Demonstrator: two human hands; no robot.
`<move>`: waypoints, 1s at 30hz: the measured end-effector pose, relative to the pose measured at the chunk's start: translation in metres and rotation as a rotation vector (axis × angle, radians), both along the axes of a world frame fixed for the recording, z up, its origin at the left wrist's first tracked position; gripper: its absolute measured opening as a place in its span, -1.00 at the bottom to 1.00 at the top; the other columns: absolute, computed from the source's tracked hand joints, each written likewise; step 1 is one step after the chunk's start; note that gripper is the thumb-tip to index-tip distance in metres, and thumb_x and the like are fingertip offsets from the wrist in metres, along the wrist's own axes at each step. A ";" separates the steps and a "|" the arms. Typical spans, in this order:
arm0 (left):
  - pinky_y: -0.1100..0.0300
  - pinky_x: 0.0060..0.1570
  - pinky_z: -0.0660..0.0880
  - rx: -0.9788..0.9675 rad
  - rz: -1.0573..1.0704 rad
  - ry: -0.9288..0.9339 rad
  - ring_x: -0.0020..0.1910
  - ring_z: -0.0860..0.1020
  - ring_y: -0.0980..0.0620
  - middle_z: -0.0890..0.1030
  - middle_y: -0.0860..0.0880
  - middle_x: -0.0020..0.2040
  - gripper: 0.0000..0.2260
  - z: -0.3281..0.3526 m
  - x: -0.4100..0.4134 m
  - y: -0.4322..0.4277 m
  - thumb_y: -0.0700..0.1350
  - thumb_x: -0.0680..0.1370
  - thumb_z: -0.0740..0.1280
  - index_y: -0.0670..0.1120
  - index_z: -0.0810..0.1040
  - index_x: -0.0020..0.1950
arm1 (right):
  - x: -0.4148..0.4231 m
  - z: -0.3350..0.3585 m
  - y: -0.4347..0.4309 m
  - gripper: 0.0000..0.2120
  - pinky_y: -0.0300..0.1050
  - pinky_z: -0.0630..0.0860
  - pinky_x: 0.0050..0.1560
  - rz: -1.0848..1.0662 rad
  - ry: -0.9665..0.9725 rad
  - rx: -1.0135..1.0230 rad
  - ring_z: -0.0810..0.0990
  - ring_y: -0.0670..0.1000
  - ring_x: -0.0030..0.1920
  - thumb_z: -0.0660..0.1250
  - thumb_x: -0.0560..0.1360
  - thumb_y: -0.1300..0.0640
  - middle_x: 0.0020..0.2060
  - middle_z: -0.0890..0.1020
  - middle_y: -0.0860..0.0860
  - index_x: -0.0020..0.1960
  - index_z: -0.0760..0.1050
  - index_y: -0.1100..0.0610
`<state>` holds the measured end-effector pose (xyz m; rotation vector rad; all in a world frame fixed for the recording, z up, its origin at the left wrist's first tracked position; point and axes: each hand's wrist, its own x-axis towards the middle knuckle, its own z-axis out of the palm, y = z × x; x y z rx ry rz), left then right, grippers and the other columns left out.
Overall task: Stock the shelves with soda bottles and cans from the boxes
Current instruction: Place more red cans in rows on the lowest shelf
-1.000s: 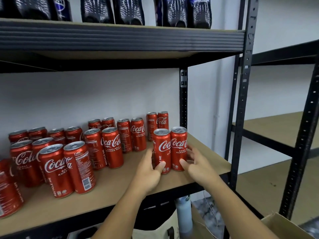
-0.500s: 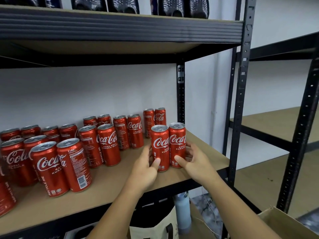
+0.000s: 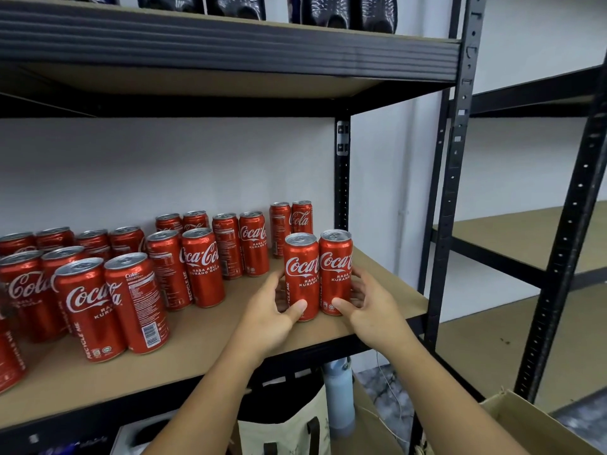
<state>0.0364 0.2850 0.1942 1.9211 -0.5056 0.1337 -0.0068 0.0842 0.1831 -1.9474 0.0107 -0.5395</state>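
Two red cans stand upright and touching near the right front edge of the shelf, where they were half a second ago. Your left hand and right hand still cup them, fingers curled round their sides.

Both forearms bare, reaching forward and converging. Left hand grips left can: thumb on front, fingers curled round its side. Right hand mirrors that on right can. Palms face each other.

Bright, even light; wide-angle bowing at edges.
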 end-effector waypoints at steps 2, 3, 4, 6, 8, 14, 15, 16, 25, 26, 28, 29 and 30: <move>0.34 0.18 0.52 0.003 -0.026 0.008 0.11 0.59 0.36 0.60 0.20 0.19 -0.46 0.001 0.000 0.001 -0.23 0.56 0.45 0.20 0.39 0.41 | -0.002 0.001 -0.002 -0.34 -0.48 0.43 -0.01 0.000 0.002 -0.002 0.51 -0.39 0.00 0.49 0.52 0.19 0.22 0.51 -0.18 0.53 0.29 -0.05; 0.38 0.13 0.52 0.007 -0.034 0.008 0.08 0.58 0.39 0.61 0.20 0.17 -0.47 0.001 0.000 0.001 -0.25 0.56 0.44 0.20 0.39 0.40 | -0.003 0.001 -0.003 -0.33 -0.47 0.43 0.01 0.001 0.000 -0.002 0.52 -0.37 0.01 0.49 0.52 0.19 0.24 0.52 -0.17 0.53 0.29 -0.06; 0.39 0.13 0.52 0.008 -0.037 0.008 0.07 0.58 0.41 0.61 0.20 0.16 -0.47 0.001 0.000 0.000 -0.26 0.57 0.44 0.21 0.39 0.38 | -0.004 0.000 -0.004 -0.33 -0.47 0.44 0.02 0.002 -0.002 -0.001 0.52 -0.36 0.02 0.49 0.52 0.18 0.25 0.52 -0.16 0.53 0.29 -0.06; 0.34 0.17 0.53 0.004 -0.032 0.006 0.08 0.60 0.37 0.62 0.20 0.15 -0.48 0.001 0.000 -0.001 -0.24 0.56 0.45 0.22 0.39 0.36 | -0.006 0.000 -0.005 -0.33 -0.43 0.45 0.06 0.004 -0.007 0.002 0.53 -0.33 0.04 0.50 0.51 0.16 0.23 0.52 -0.17 0.52 0.29 -0.07; 0.28 0.19 0.52 0.007 -0.015 -0.005 0.11 0.60 0.30 0.62 0.20 0.15 -0.47 0.000 0.000 -0.001 -0.19 0.54 0.49 0.22 0.39 0.37 | -0.008 0.000 -0.005 -0.35 -0.34 0.47 0.16 0.005 -0.011 0.006 0.55 -0.29 0.07 0.51 0.51 0.14 0.22 0.53 -0.18 0.50 0.30 -0.09; 0.28 0.14 0.55 0.015 0.003 -0.035 0.08 0.60 0.27 0.62 0.15 0.11 -0.48 0.000 -0.001 -0.003 -0.14 0.50 0.54 0.19 0.39 0.34 | -0.010 -0.001 -0.006 -0.36 -0.22 0.48 0.27 0.018 -0.010 0.014 0.54 -0.27 0.10 0.51 0.51 0.13 0.21 0.52 -0.19 0.49 0.31 -0.09; 0.31 0.12 0.54 0.015 0.003 -0.037 0.07 0.60 0.29 0.62 0.16 0.11 -0.48 0.000 -0.001 -0.003 -0.14 0.51 0.53 0.19 0.39 0.34 | -0.010 -0.001 -0.006 -0.35 -0.21 0.48 0.28 0.019 -0.012 0.012 0.54 -0.26 0.11 0.51 0.50 0.12 0.21 0.53 -0.19 0.49 0.31 -0.09; 0.36 0.08 0.53 0.018 0.000 -0.039 0.06 0.59 0.33 0.61 0.18 0.11 -0.49 0.000 -0.001 -0.003 -0.14 0.52 0.53 0.20 0.38 0.34 | -0.010 -0.002 -0.006 -0.35 -0.20 0.49 0.29 0.019 -0.015 0.011 0.55 -0.26 0.12 0.52 0.50 0.12 0.22 0.53 -0.19 0.49 0.31 -0.10; 0.20 0.24 0.54 0.031 -0.031 -0.062 0.12 0.59 0.32 0.62 0.19 0.17 -0.46 -0.004 0.004 -0.002 -0.09 0.51 0.54 0.21 0.41 0.40 | -0.009 -0.004 -0.009 -0.37 -0.27 0.48 0.23 0.031 -0.022 0.013 0.56 -0.28 0.15 0.50 0.51 0.12 0.29 0.56 -0.15 0.49 0.32 -0.13; 0.20 0.25 0.54 0.029 -0.033 -0.066 0.12 0.59 0.31 0.62 0.19 0.17 -0.46 -0.004 0.003 -0.002 -0.09 0.51 0.54 0.21 0.41 0.39 | -0.008 -0.005 -0.010 -0.37 -0.27 0.47 0.23 0.031 -0.024 0.012 0.56 -0.28 0.16 0.50 0.51 0.12 0.30 0.56 -0.14 0.48 0.32 -0.14; 0.23 0.24 0.53 0.025 -0.038 -0.067 0.11 0.60 0.33 0.62 0.20 0.16 -0.46 -0.004 0.003 -0.002 -0.11 0.51 0.53 0.25 0.39 0.36 | -0.007 -0.007 -0.011 -0.36 -0.25 0.48 0.25 0.027 -0.022 0.010 0.56 -0.26 0.18 0.51 0.51 0.12 0.31 0.56 -0.13 0.49 0.32 -0.14; 0.23 0.24 0.53 0.022 -0.038 -0.067 0.12 0.60 0.32 0.62 0.20 0.16 -0.46 -0.005 0.003 -0.002 -0.12 0.51 0.53 0.27 0.39 0.35 | -0.007 -0.007 -0.011 -0.36 -0.23 0.48 0.27 0.024 -0.018 0.009 0.56 -0.24 0.18 0.51 0.51 0.12 0.31 0.56 -0.13 0.49 0.32 -0.14; 0.23 0.25 0.53 0.019 -0.034 -0.068 0.13 0.60 0.30 0.62 0.20 0.17 -0.46 -0.005 0.002 -0.003 -0.12 0.51 0.53 0.27 0.39 0.35 | -0.006 -0.006 -0.012 -0.37 -0.21 0.48 0.29 0.025 -0.014 0.008 0.56 -0.23 0.19 0.51 0.51 0.12 0.30 0.56 -0.12 0.48 0.32 -0.15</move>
